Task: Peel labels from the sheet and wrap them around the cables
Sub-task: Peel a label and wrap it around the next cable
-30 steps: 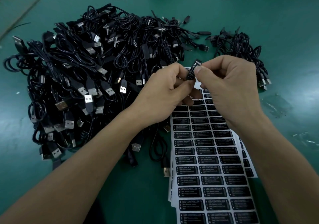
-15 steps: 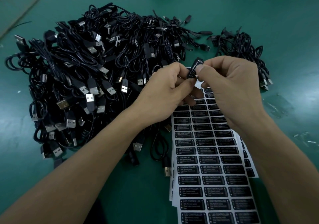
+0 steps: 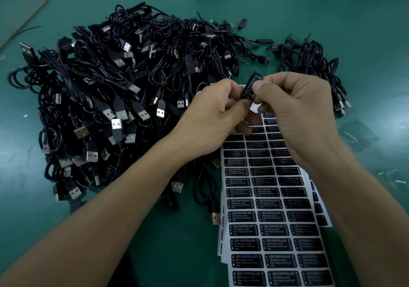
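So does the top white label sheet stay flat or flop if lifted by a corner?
Probably flops: the white sheet of black rectangular labels looks paper-thin, edges fanned over sheets beneath. Likely light and slippery, so a push could slide it across the smooth green table.

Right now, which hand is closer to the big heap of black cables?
Left. The left hand is over the edge of the heap; the right hand is off it, above the label sheet.
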Demonstrator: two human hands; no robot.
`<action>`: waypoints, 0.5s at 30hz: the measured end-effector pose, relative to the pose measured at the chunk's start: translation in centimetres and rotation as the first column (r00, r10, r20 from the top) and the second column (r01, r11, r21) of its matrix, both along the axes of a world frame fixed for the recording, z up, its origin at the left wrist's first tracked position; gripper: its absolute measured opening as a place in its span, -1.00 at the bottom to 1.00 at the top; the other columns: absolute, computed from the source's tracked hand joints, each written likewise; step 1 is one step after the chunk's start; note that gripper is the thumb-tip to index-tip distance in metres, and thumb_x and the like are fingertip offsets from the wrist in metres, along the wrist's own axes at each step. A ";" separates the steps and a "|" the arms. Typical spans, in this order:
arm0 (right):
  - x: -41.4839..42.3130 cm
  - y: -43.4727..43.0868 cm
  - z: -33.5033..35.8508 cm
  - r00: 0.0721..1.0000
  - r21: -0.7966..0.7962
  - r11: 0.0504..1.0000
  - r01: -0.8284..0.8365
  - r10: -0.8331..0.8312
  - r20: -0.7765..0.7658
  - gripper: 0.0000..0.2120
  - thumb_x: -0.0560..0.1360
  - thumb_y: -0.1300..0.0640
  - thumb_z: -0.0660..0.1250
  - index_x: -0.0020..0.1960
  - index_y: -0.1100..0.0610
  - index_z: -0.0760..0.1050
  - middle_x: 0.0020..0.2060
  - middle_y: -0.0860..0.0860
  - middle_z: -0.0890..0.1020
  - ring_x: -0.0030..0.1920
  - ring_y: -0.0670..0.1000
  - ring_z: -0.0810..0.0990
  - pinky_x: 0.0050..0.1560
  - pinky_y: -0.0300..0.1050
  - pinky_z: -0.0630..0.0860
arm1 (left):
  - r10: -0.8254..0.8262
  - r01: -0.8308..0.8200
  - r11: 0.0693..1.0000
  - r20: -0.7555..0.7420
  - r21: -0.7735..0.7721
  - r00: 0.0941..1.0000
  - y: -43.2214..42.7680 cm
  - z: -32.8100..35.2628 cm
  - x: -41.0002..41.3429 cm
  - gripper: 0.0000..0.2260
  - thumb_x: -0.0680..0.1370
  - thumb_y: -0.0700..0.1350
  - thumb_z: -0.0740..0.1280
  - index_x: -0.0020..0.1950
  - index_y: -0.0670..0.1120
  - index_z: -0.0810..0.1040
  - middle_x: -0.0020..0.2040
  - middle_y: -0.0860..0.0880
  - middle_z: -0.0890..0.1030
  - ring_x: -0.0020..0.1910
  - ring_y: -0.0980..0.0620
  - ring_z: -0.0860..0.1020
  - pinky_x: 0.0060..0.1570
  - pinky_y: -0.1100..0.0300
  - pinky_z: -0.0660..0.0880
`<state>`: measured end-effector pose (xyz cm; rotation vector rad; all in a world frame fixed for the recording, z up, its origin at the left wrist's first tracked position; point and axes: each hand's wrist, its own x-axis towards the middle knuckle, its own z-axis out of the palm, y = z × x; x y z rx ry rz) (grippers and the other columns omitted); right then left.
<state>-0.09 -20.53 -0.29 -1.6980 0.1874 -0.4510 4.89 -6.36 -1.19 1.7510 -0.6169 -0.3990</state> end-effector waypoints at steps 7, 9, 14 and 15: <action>-0.1 0.2 0.1 1.000 -0.030 0.999 0.020 -0.019 0.019 -0.83 0.51 0.23 0.43 -0.25 0.10 0.62 -0.41 -0.08 0.61 -0.38 -0.14 0.52 -0.32 -0.32 0.50 | 0.001 -0.001 1.000 0.005 -0.012 1.000 -0.1 0.0 0.0 -0.94 0.67 -0.16 0.27 0.00 -0.06 0.48 -0.19 0.01 0.74 -0.27 0.03 0.71 -0.35 0.35 0.47; -0.1 0.2 0.1 0.999 -0.020 0.999 0.025 -0.025 0.023 -0.84 0.52 0.25 0.43 -0.24 0.12 0.61 -0.41 -0.08 0.61 -0.41 -0.16 0.53 -0.36 -0.35 0.49 | 0.000 0.000 1.000 0.002 -0.019 1.000 -0.1 0.0 0.0 -0.94 0.66 -0.16 0.27 -0.01 -0.06 0.49 -0.19 0.00 0.74 -0.27 0.03 0.71 -0.35 0.35 0.48; -0.1 0.2 0.0 0.998 -0.039 0.998 0.047 -0.045 0.039 -0.84 0.52 0.25 0.43 -0.23 0.11 0.60 -0.41 -0.07 0.62 -0.41 -0.16 0.54 -0.39 -0.38 0.48 | -0.003 0.002 1.000 -0.010 -0.031 1.000 0.0 0.0 -0.1 -0.92 0.66 -0.17 0.28 -0.03 -0.06 0.48 -0.19 -0.01 0.74 -0.27 0.03 0.70 -0.34 0.36 0.48; -0.1 0.2 -0.1 0.998 -0.044 0.998 0.050 -0.048 0.043 -0.84 0.52 0.25 0.43 -0.23 0.10 0.60 -0.41 -0.07 0.62 -0.40 -0.16 0.54 -0.38 -0.38 0.48 | -0.002 0.002 1.000 -0.008 -0.028 1.000 0.0 0.0 -0.1 -0.91 0.67 -0.17 0.28 -0.03 -0.05 0.48 -0.19 0.00 0.74 -0.27 0.03 0.70 -0.34 0.35 0.48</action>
